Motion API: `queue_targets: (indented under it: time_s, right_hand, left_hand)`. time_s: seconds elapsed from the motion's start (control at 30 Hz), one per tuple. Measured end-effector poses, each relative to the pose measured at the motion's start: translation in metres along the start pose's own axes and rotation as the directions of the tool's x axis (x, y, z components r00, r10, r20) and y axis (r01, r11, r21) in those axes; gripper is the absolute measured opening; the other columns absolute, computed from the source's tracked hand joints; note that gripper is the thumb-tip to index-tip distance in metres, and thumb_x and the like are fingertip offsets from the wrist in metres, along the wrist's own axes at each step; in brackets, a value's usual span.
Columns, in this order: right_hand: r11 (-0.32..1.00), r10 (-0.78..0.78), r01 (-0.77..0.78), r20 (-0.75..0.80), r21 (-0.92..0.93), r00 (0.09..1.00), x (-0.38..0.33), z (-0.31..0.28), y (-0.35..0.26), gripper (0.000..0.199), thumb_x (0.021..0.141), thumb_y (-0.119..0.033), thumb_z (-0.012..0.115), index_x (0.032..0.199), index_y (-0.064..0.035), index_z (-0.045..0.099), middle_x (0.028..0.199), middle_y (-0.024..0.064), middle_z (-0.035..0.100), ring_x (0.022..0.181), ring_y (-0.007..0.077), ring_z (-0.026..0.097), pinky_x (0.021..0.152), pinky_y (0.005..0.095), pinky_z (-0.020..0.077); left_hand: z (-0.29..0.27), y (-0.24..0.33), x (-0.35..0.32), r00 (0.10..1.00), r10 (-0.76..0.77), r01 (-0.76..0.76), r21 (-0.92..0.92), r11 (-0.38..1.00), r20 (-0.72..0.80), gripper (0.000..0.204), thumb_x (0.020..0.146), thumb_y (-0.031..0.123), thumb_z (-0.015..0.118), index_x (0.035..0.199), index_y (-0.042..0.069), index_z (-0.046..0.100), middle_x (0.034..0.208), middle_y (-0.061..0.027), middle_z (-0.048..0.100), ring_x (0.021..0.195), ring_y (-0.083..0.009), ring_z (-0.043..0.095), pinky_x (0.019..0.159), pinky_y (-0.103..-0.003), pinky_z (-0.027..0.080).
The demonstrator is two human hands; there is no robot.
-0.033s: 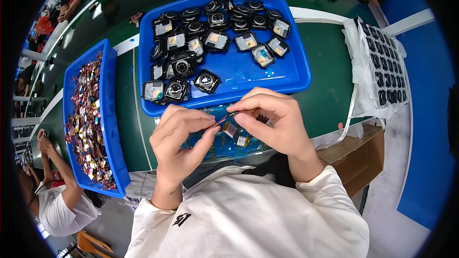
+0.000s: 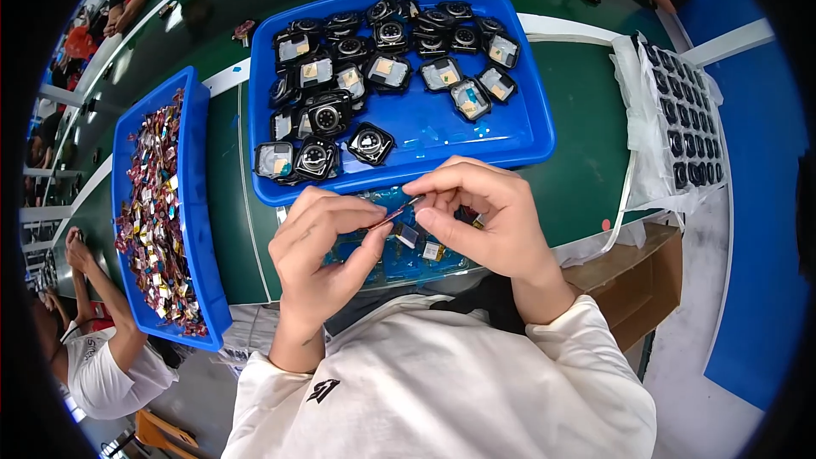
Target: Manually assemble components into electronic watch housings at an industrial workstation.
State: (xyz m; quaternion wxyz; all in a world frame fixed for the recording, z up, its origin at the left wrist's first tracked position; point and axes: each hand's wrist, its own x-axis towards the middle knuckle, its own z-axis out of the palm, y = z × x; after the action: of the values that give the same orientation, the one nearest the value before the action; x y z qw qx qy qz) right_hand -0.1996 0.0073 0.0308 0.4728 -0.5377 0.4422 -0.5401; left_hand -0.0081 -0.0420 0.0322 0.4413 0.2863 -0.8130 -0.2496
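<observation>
My left hand (image 2: 321, 246) and my right hand (image 2: 497, 221) meet in front of me, near the table's front edge. Between them is a thin reddish strip (image 2: 391, 217) with a dark end. The left thumb and fingers pinch one end; the right thumb and index finger close on the other. Just below the strip is a small grey battery-like block (image 2: 407, 235); whether it is joined to the strip I cannot tell. Another small white-and-yellow block (image 2: 432, 252) lies close by, on a surface covered with shiny blue film (image 2: 382, 268).
Beyond my hands stands a blue tray (image 2: 546, 132) of black smartwatch cases (image 2: 371, 144). A blue bin (image 2: 197, 238) at the left holds many small wired parts. On the right are a rack of black cases (image 2: 687, 110) and a cardboard box (image 2: 650, 289). A co-worker (image 2: 119, 348) sits far left.
The grey block below my fingers looks slightly turned, with less yellow showing. My hands keep their pinch on the strip and have hardly moved.
</observation>
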Motion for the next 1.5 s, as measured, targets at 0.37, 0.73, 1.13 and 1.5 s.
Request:
queue_targets:
  time_s: [0.37, 0.73, 1.13, 1.5]
  right_hand:
    - [0.998, 0.064, -0.062, -0.056, 0.032, 0.996, -0.002, 0.012, 0.004, 0.009, 0.085, -0.003, 0.066, 0.093, 0.0015, 0.069, 0.082, 0.0073, 0.067, 0.07, 0.0093, 0.064, 0.061, 0.0215, 0.051]
    - [0.934, -0.254, 0.262, 0.063, -0.245, 0.965, 0.002, 0.003, 0.009, 0.011, 0.08, 0.003, 0.07, 0.091, 0.0004, 0.069, 0.088, 0.0075, 0.065, 0.075, 0.0098, 0.061, 0.063, 0.0214, 0.0487]
    - [0.925, 0.06, -0.102, 0.125, 0.367, 0.99, -0.003, 0.012, 0.009, 0.012, 0.085, 0.004, 0.064, 0.088, -0.002, 0.054, 0.09, 0.0049, 0.061, 0.078, 0.0071, 0.057, 0.065, 0.021, 0.0465]
    - [0.648, -0.17, 0.345, 0.313, -0.679, 0.934, 0.016, -0.003, -0.011, 0.013, 0.074, 0.004, 0.067, 0.085, -0.0018, 0.064, 0.074, 0.0069, 0.061, 0.066, 0.0218, 0.054, 0.06, 0.0319, 0.0434]
  left_hand:
    - [0.006, 0.002, -0.005, 0.997, -0.069, 0.065, 0.09, 0.994, 0.045, 0.021, 0.066, 0.005, 0.079, 0.083, 0.004, 0.068, 0.077, -0.0056, 0.066, 0.068, -0.0199, 0.056, 0.064, -0.03, 0.043]
    - [-0.002, 0.006, -0.015, 0.804, -0.55, 0.589, -0.434, 0.682, 0.226, 0.006, 0.08, 0.002, 0.07, 0.084, -0.002, 0.07, 0.076, -0.0075, 0.067, 0.069, -0.0119, 0.06, 0.063, -0.023, 0.046]
    - [0.001, 0.004, -0.018, 0.782, -0.548, 0.613, -0.525, 0.59, 0.297, 0.007, 0.083, 0.001, 0.068, 0.088, -0.004, 0.067, 0.078, -0.0071, 0.065, 0.072, -0.0108, 0.062, 0.066, -0.023, 0.047]
    - [-0.01, -0.011, -0.023, 0.855, -0.516, 0.433, -0.619, 0.655, 0.053, 0.005, 0.086, -0.001, 0.065, 0.089, -0.005, 0.065, 0.091, -0.0104, 0.065, 0.08, -0.0112, 0.06, 0.069, -0.023, 0.048]
